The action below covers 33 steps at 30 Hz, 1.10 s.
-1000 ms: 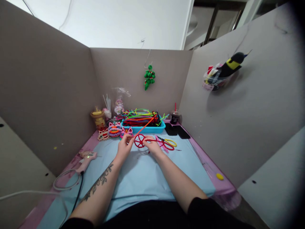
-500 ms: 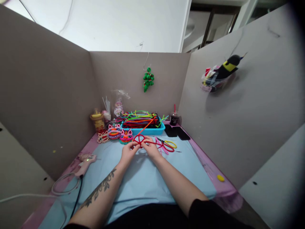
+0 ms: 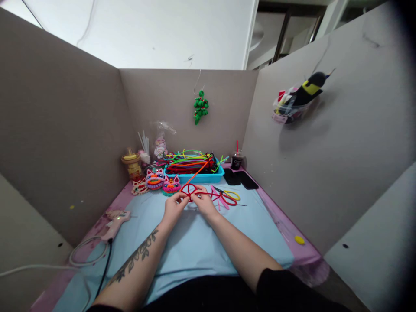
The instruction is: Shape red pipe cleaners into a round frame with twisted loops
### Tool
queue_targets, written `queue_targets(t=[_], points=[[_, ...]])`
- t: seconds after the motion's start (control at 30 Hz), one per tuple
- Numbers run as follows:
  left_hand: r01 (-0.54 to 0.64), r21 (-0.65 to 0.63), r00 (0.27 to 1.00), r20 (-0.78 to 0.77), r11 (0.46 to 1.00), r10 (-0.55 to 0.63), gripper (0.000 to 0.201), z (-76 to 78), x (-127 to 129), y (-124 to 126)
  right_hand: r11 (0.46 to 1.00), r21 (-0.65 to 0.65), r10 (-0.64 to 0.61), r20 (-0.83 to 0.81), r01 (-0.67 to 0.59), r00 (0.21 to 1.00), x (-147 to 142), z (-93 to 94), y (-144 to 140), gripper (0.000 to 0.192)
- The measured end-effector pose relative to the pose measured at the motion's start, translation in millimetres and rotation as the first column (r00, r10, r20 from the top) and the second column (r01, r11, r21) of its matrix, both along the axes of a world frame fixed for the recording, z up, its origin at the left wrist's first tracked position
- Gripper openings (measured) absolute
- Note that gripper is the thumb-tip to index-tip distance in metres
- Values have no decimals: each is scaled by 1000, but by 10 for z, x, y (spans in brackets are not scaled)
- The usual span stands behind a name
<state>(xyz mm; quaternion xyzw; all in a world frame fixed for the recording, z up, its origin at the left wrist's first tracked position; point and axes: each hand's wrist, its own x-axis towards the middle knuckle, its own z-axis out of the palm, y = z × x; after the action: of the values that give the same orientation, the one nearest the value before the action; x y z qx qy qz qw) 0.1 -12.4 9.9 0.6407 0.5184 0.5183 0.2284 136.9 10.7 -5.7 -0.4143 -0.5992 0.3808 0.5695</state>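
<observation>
Nearest us is the front edge of a table [image 3: 208, 260] spread with blue cloth. A glue gun [image 3: 116, 223] lies along its left edge, and a yellow disc [image 3: 299, 240] sits on the right edge, towards the front corner. Past the middle, the left hand [image 3: 174, 207] and right hand [image 3: 205, 203] both pinch a red spoked ring [image 3: 189, 193], held up over the cloth. The left fingers have just shifted from the ring's left side to its near rim, meeting the right ones; we judge that the work now centres on that spot. A red strand runs right from the ring towards scissors [image 3: 223, 192]. We cannot tell whether an orange strand [image 3: 196, 173] behind it is attached. Beyond are three animal heads [image 3: 155, 180], left, and a blue tray [image 3: 195, 178] of coloured strands by the back edge, two black slabs [image 3: 247, 180] towards the back right corner.
</observation>
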Motion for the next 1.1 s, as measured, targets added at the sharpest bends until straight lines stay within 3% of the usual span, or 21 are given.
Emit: queue_targets(t=[0.33,0.67,1.1], points=[[88,-100,979,190,991,-67,32,-80,-46,72,999,-33,-3,-18,2,1000,39,18,2,17],[-40,-55,997,64,998,44,28,6,-7,-2,999,-30,18,-43,-19,999,21,66,-54,17],[-32,-15,997,64,999,33,25,13,-1,-31,1000,22,9,-25,-8,1000,20,131,-112,15]])
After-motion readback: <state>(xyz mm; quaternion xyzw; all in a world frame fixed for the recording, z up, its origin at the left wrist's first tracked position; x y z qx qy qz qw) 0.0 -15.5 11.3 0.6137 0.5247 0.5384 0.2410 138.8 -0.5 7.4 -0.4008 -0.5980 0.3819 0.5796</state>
